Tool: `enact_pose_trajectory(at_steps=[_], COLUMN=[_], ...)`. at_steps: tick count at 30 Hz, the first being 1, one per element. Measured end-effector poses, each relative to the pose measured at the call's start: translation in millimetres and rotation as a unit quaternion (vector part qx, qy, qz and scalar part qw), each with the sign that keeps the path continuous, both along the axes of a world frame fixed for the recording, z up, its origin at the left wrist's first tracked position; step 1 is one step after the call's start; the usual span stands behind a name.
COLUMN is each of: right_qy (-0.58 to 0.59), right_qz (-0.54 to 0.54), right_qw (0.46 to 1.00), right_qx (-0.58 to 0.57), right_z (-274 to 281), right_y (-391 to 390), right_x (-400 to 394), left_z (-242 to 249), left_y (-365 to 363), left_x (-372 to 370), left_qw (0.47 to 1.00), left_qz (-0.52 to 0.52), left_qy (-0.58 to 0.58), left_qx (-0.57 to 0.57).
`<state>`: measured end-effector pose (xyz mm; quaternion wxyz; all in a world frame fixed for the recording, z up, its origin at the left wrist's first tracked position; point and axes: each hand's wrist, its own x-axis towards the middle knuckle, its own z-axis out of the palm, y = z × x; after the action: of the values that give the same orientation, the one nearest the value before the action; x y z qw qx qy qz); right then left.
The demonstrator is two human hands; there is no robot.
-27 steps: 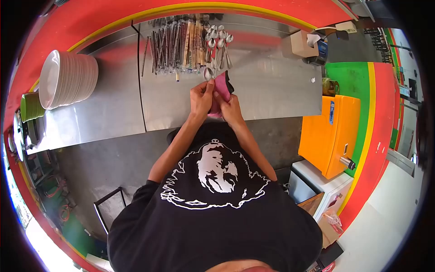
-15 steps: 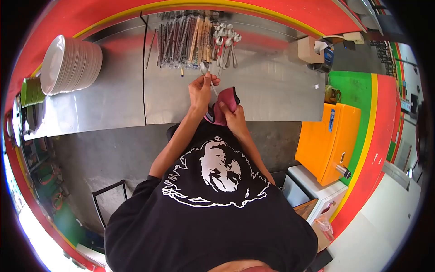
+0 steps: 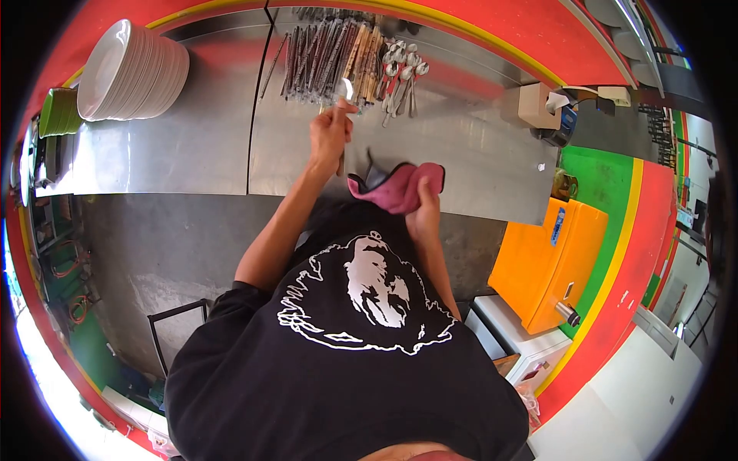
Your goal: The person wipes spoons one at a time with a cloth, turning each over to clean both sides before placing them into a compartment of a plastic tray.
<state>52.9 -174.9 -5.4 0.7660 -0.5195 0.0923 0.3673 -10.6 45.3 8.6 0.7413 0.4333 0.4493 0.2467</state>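
My left hand [image 3: 330, 137] is closed around a metal spoon [image 3: 346, 91], its bowl pointing away from me near the lower edge of the bundled chopsticks. A pink cloth [image 3: 393, 189] with dark edging hangs bunched in my right hand [image 3: 424, 211], close to the counter's front edge; the cloth is apart from the spoon. Beyond my left hand lie many chopsticks [image 3: 319, 61], dark and light, seemingly in clear wrappers. Beside them on the right is a loose pile of metal spoons [image 3: 401, 81].
A steel counter [image 3: 477, 154] runs across in front of me. Stacked white plates [image 3: 138, 73] and green dishes [image 3: 60, 114] stand at the left. A tissue box [image 3: 538, 107] sits at the right end, with an orange container [image 3: 546, 265] below it.
The cloth has come away from the spoon. My right hand has moved right with the cloth spread wider, while my left hand has moved slightly left and forward with the spoon.
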Motion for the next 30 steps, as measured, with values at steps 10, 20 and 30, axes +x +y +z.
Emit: enact_pose_trajectory(at_steps=[10,20,30], right_qy=[-0.053,-0.144,0.024], right_qz=[0.071,0.012,-0.082], right_qw=[0.996,0.976,0.992], right_qx=[0.020,-0.161,0.090], right_z=[18.7,20.7,1.5], right_y=[36.9,48.2,20.2], right_x=[32.0,25.6,67.5], left_z=[-0.9,5.7,22.7], left_y=[-78.9,-77.8,-61.7], left_x=[3.7,-7.1,-5.9], left_qw=[0.885,0.823,0.881], left_qz=[-0.279,-0.339,-0.339], left_qy=[0.059,0.159,0.018], left_qx=[0.368,0.428,0.330])
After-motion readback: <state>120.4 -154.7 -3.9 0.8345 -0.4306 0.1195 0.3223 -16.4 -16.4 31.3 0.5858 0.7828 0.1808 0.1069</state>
